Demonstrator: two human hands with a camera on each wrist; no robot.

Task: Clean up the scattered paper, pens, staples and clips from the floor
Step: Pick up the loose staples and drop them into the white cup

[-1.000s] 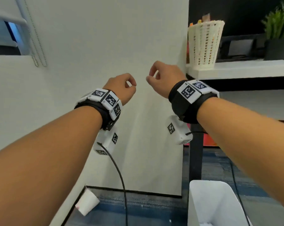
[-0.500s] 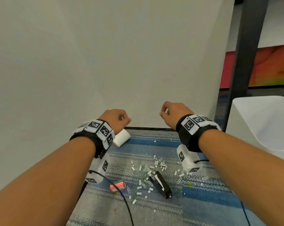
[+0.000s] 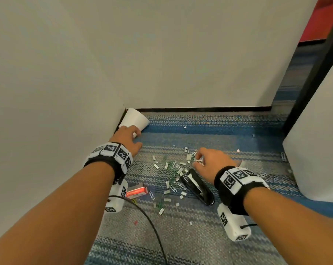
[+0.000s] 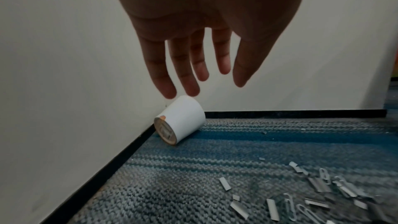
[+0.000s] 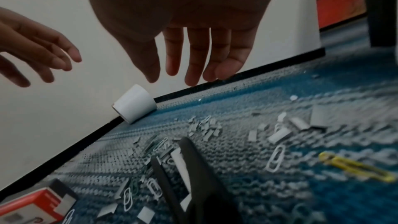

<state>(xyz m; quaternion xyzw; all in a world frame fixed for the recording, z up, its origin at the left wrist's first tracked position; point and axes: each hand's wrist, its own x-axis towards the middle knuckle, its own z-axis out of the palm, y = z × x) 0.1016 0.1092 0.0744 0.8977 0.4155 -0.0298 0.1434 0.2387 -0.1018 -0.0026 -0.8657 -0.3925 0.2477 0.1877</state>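
At the centre of the head view, a blue-and-grey striped carpet [image 3: 209, 131] meets two plain white walls [image 3: 162, 54] along a black skirting strip [image 3: 200, 109], forming a corner at centre left. A white paper cup [image 3: 136, 119] lies on its side in that corner. The left hand [image 3: 128, 138], fingers straight and spread, hovers just above the cup; the left wrist view shows the fingertips [image 4: 170, 89] near its rim, contact uncertain. Silver staples [image 3: 183, 170] and paper clips [image 3: 174, 188] are scattered over the carpet at centre, around a black stapler [image 3: 199, 187]. The right hand [image 3: 211, 163], fingers loosely extended and holding nothing, hangs over them. A red staple box [image 3: 136, 192] lies at lower left of the scatter; a yellow clip [image 5: 355, 168] lies at right in the right wrist view. A white bin [image 3: 318, 150] stands at the right edge.
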